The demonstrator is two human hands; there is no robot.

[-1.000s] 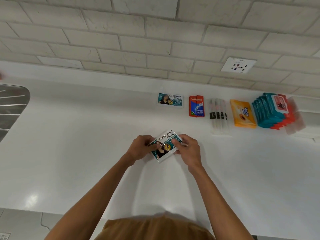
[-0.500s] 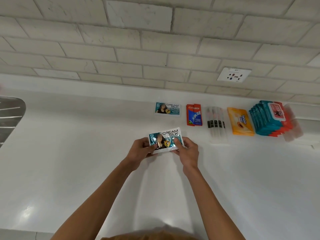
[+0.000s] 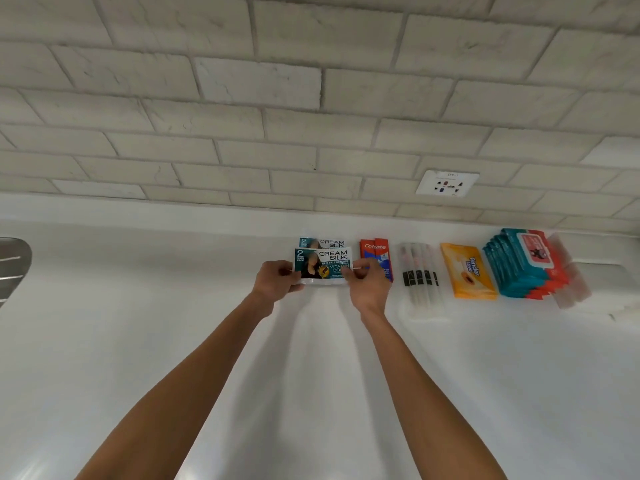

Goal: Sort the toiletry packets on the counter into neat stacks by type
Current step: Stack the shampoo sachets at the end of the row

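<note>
While the tiled wall (image 3: 311,98) fills the upper half of the frame and the white tabletop (image 3: 173,341) the lower, a row of sorted toiletries runs along the tabletop's far edge at centre right. From right to left it holds a teal wipes stack (image 3: 519,268), an orange packet (image 3: 467,271), toothbrushes (image 3: 420,275) in clear sleeves and red Colgate packets (image 3: 375,247). At its left end is the lying sachet (image 3: 323,242) of Cream Silk.

Both arms reach up the middle of the frame toward that end. The left hand (image 3: 275,280) pinches the left short edge of the held sachet (image 3: 323,266), the same Cream Silk type, and the right hand (image 3: 369,284) pinches its right short edge. Each grip is narrow and closed on the foil.

The held sachet's long axis runs left to right, parallel to the lying sachet. It covers that sachet's lower part; whether they touch cannot be told. The target lies just above the grip in the picture, and both hands are equally near it. I judge that squaring the edges needs only a short push toward the wall. The right hand overlaps the Colgate packets and has less room.
</note>
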